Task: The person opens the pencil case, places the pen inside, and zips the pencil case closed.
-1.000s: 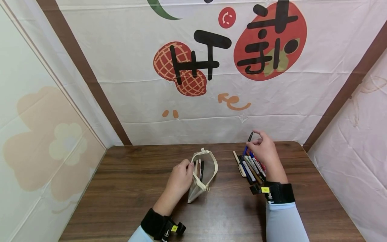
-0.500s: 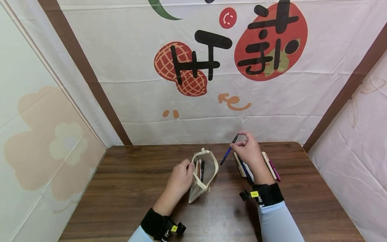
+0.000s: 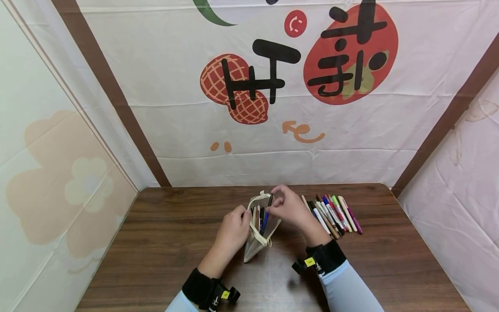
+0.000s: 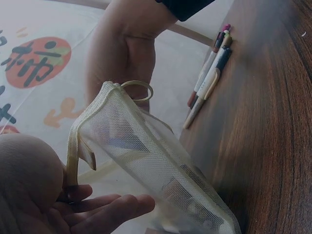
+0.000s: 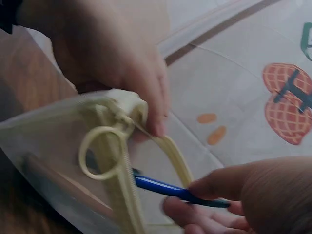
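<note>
My left hand (image 3: pixel 233 226) pinches the rim of a cream mesh zipper pouch (image 3: pixel 253 249) and holds its mouth apart. Inside it stand several pens (image 3: pixel 256 216). Between thumb and fingertips, my right hand (image 3: pixel 291 209) pinches a blue pen with a dark end (image 3: pixel 266 221), its lower part in the pouch mouth. The right wrist view shows the blue pen (image 5: pixel 163 186) crossing the zipper edge beside a round pull ring (image 5: pixel 102 152). In the left wrist view, the left thumb and fingers hold the cream edge, and the mesh side (image 4: pixel 141 151) faces the camera.
Right of the pouch, a row of several pens and markers (image 3: pixel 331 214) lies side by side on the brown wooden table (image 3: pixel 175 242). A white printed cloth (image 3: pixel 179 130) hangs behind the table's back edge. More cloth hangs at both sides.
My right hand has carried the blue pen left from the row of pens to the pouch and put its lower end into the mouth. The left hand keeps its hold on the rim.
</note>
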Available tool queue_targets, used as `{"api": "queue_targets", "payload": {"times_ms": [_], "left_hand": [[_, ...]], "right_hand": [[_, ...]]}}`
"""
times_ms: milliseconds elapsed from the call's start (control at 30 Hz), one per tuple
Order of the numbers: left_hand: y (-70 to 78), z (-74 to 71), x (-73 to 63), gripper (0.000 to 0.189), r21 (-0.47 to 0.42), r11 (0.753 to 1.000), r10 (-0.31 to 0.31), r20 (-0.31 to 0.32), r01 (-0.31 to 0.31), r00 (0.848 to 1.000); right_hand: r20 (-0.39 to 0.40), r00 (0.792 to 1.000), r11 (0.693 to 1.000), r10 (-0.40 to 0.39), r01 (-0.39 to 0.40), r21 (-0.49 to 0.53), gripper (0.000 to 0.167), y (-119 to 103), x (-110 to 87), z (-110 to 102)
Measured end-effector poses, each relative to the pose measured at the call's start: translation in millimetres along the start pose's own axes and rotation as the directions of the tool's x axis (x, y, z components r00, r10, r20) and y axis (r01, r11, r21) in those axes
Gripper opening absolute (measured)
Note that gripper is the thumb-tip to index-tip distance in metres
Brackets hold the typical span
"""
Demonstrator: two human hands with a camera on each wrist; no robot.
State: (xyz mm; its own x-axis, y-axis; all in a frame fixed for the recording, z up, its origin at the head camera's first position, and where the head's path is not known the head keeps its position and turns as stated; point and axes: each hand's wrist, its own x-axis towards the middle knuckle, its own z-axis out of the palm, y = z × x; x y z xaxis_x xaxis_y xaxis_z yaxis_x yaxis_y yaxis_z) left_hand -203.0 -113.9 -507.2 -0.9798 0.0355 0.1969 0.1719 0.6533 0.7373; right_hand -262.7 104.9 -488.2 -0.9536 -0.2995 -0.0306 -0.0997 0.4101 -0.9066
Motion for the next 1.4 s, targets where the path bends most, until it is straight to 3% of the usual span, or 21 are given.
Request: {"api": "queue_targets", "payload": {"times_ms": [167,467,667,933,1400], "left_hand": [[1.4,-0.1,1.1,0.031,0.006,1.0,0.001,-0.004,-0.001,1.0],[1.4,1.6,3.0,0.03,0.006,1.0,-0.001,-0.007,0.001,1.0],[2.2,2.3,3.4,0.03,0.009,1.0,-0.003,-0.02,0.003,1.0],[2.5,2.6,3.3,0.029,-0.006,1.0,-0.013,0.009,0.013,1.0],[1.7,4.2,3.7,0.029,0.001,1.0,-0.005,-0.001,0.005,1.0]], "right_hand": [[0.129,0.992,1.0,0.0,-0.001,0.008,0.057,3.5,2.1,12.1],[0.198,0.98,0.999,0.025,-0.019,-0.03,0.048,1.7,1.0,9.4],[0.094,0.996,0.998,-0.004,0.009,-0.059,0.031,0.5,-1.2,-15.1],[-0.014,0.999,0.989,0.051,-0.052,-0.14,0.034,5.4,-6.9,-59.8],[-0.193,0.966,0.921,0.171,-0.226,-0.318,0.049,27.0,-25.8,-133.6]]}}
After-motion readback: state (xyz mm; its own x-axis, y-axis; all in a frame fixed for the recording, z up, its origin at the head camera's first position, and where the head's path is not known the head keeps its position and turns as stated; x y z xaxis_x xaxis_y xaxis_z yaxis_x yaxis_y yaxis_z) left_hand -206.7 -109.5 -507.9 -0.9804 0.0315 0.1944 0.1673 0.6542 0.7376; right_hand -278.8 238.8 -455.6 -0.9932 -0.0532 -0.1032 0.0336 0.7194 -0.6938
